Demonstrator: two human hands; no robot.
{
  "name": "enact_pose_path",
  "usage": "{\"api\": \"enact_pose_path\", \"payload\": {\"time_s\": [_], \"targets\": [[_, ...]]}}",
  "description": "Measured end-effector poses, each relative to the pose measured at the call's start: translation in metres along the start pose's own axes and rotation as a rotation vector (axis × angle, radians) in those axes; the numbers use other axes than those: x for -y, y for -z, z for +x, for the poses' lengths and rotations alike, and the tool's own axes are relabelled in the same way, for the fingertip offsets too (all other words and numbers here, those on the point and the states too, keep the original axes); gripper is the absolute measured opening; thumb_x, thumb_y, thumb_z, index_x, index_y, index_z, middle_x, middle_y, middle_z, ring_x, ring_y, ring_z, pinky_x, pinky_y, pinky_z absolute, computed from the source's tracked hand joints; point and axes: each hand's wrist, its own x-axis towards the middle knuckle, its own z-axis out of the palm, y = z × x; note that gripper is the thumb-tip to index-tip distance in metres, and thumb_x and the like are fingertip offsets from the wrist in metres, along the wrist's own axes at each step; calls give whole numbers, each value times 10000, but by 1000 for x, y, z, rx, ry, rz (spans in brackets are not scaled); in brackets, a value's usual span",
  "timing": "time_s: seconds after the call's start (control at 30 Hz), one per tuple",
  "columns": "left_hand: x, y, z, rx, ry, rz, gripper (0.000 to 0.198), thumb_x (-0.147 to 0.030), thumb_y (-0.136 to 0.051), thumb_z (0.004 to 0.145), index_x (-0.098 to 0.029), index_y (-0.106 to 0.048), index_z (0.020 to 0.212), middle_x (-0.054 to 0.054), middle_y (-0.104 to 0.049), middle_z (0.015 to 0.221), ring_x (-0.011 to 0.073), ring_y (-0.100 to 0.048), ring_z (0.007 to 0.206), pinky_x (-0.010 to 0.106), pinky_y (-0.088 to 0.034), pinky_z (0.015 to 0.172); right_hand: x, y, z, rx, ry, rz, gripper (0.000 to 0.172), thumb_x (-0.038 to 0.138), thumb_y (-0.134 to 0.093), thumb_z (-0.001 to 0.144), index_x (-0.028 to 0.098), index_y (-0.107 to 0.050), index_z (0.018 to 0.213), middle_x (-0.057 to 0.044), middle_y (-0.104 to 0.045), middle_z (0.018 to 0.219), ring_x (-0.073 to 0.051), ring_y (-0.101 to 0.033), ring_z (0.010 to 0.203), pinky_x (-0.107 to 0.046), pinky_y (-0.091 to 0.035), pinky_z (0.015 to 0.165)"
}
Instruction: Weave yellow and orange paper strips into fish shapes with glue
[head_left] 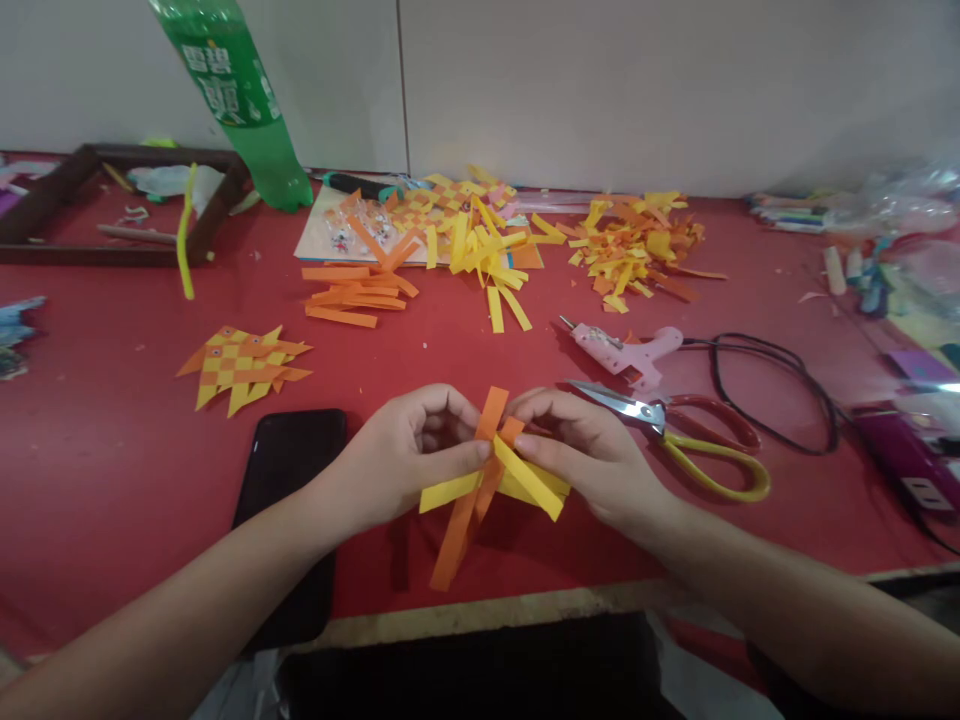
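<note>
Both my hands meet over the front of the red table, pinching a cluster of crossed orange and yellow paper strips (471, 510). My left hand (409, 450) grips it from the left, thumb on top near the crossing. From the other side my right hand (581, 440) presses its thumb beside a slanting yellow strip. The strips' ends stick out up, down and to both sides; the crossing is partly covered by my fingers. Under my left wrist lies a black phone (292, 500). Scissors (675, 425) with red and yellow handles rest just beyond my right hand.
Woven paper fish (247, 365) lie at left. Orange strips (356, 295), yellow strips (484, 245) and paper scraps (637, 245) are piled toward the wall. A pink glue gun (626, 350) with a black cord sits at right. A green bottle (240, 100) stands by a brown frame (90, 255).
</note>
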Motion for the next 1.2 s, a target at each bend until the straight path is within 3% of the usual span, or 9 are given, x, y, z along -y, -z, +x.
{"api": "enact_pose_path", "payload": {"time_s": [0.37,0.63,1.03,1.2], "targets": [[-1,0,0,79,26,69,94,-202,-780,747,-172,-692,732,-61,-583,640,71,-473,577,176,-362,544,1,-3,-1,-33,-13,3,224,378,-728,807,200,-609,738,21,-576,675,-99,-508,598,-240,-428,550],[-1,0,-2,56,80,144,135,-269,-790,725,-163,-706,735,-39,-617,653,84,-494,573,187,-352,525,5,-2,-3,-111,8,-20,260,369,-718,809,199,-566,684,34,-542,614,-82,-472,534,-224,-393,501],[1,1,-2,91,61,259,283,-414,-730,788,-134,-693,762,-14,-612,694,102,-510,615,222,-399,591,7,-3,-5,-91,-42,-58,251,348,-658,826,202,-516,679,47,-523,579,-75,-456,499,-203,-367,459],[1,1,-3,80,71,250,241,-372,-747,767,-143,-680,735,-29,-602,682,91,-502,602,207,-389,576,7,-4,-5,-92,-15,-73,252,351,-656,838,206,-523,681,44,-546,581,-78,-482,494,-207,-386,464]]}}
